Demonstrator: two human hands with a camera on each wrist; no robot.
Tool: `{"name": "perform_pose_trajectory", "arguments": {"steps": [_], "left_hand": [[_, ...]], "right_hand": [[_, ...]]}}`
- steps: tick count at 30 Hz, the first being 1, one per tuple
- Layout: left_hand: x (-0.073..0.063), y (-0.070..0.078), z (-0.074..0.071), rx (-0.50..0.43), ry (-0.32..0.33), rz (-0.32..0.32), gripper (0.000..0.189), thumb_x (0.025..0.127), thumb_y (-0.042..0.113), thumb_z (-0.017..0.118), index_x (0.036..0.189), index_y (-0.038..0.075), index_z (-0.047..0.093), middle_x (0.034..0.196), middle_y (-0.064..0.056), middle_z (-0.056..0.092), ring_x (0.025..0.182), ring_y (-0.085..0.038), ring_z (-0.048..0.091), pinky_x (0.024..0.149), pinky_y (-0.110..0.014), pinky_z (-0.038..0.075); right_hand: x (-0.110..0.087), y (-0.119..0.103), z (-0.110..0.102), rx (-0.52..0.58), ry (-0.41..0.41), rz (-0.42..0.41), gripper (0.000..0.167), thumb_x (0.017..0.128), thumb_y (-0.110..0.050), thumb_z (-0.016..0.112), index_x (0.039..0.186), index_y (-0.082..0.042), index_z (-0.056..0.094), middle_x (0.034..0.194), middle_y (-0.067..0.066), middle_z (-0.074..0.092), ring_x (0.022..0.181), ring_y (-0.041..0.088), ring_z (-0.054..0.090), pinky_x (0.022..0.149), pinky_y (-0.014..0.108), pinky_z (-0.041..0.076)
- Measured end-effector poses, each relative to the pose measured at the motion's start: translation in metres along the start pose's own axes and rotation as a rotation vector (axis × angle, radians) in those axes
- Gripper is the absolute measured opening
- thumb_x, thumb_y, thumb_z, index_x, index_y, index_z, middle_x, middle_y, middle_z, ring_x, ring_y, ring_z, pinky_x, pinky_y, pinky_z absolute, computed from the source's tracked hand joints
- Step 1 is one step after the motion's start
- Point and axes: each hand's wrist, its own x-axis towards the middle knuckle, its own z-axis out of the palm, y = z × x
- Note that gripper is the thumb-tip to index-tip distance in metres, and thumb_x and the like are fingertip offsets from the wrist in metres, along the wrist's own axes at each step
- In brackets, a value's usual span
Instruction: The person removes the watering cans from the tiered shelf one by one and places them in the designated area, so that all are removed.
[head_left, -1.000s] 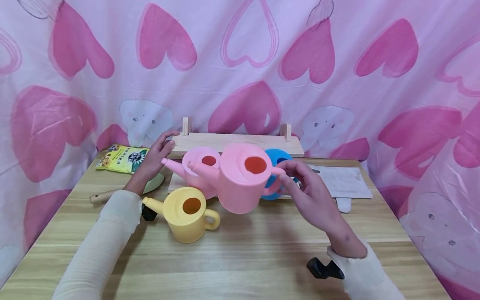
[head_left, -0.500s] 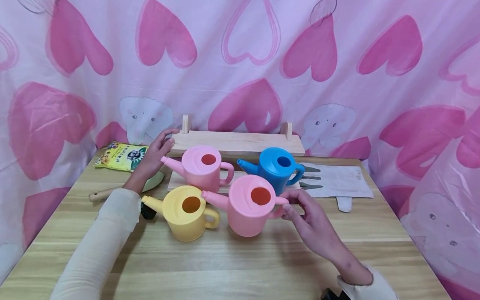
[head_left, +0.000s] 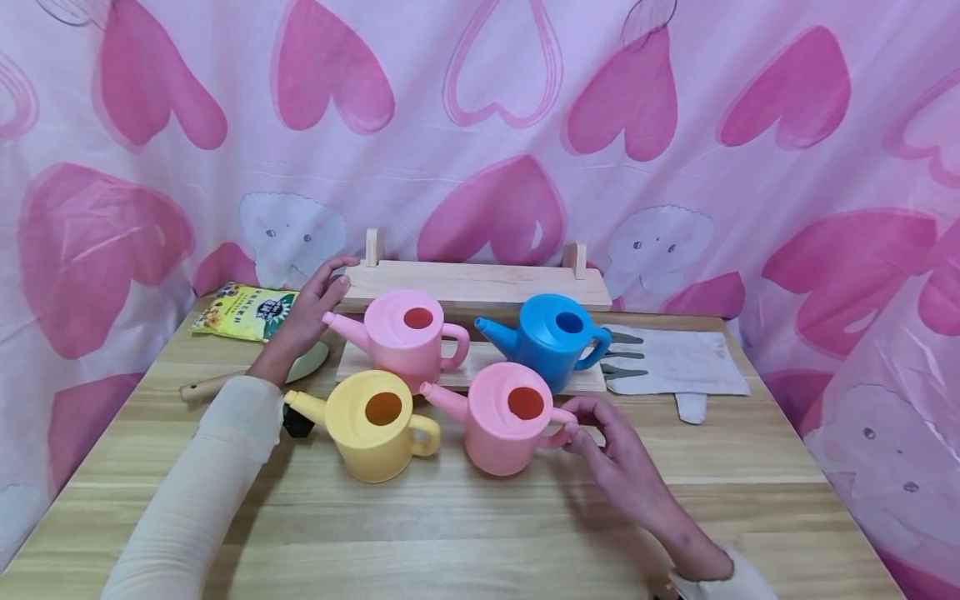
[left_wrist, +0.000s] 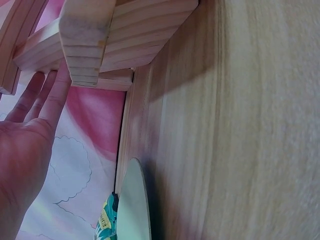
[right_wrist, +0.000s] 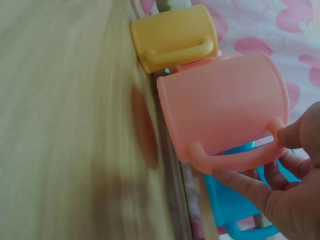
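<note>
at the middle of the tabletop [head_left: 480, 533], in front of the wooden rack [head_left: 480, 283], the near pink watering can [head_left: 498, 450] is found close to upright, spout directed to the person's left. the right hand [head_left: 626, 479] grips it by the handle [right_wrist: 240, 162], thumb on the upper part and fingers [right_wrist: 245, 185] around the lower part. whether its base touches the tabletop cannot be told.

the left hand [head_left: 303, 321] is at the left end of the rack, fingers extended and holding nothing; firm contact cannot be confirmed.

just left of the held can stands a yellow watering can [head_left: 367, 454]. behind, a far pink watering can [head_left: 401, 346], at left, and a blue watering can [head_left: 551, 350], at right, are on the rack's lower board [head_left: 483, 362]. a yellow bag [head_left: 243, 312] and a wooden-handled tool [head_left: 198, 390], partly hidden by the left arm, lie at left; a white cloth [head_left: 682, 362] lies at right.
</note>
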Motion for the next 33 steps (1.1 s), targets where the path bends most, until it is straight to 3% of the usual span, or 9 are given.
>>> {"name": "perform_pose_trajectory", "arguments": {"steps": [9, 33], "left_hand": [[0.000, 0.000, 0.001, -0.001, 0.003, 0.000, 0.054, 0.109, 0.047, 0.046, 0.157, 0.023, 0.038, 0.160, -0.010, 0.037, 0.142, -0.034, 0.038, 0.117, -0.059, 0.030], [0.003, -0.004, 0.000, 0.001, 0.004, 0.002, 0.053, 0.108, 0.049, 0.046, 0.155, 0.024, 0.040, 0.158, -0.010, 0.039, 0.140, -0.032, 0.040, 0.117, -0.056, 0.031]], "right_hand": [[0.002, 0.007, 0.006, 0.033, -0.022, 0.104, 0.027, 0.104, -0.011, 0.063, 0.129, -0.008, 0.055, 0.120, 0.010, 0.062, 0.116, 0.033, 0.058, 0.088, 0.030, 0.057], [0.007, 0.014, 0.017, 0.016, -0.057, 0.132, 0.028, 0.104, -0.017, 0.064, 0.131, -0.012, 0.057, 0.125, 0.004, 0.059, 0.116, 0.031, 0.056, 0.090, 0.032, 0.055]]}}
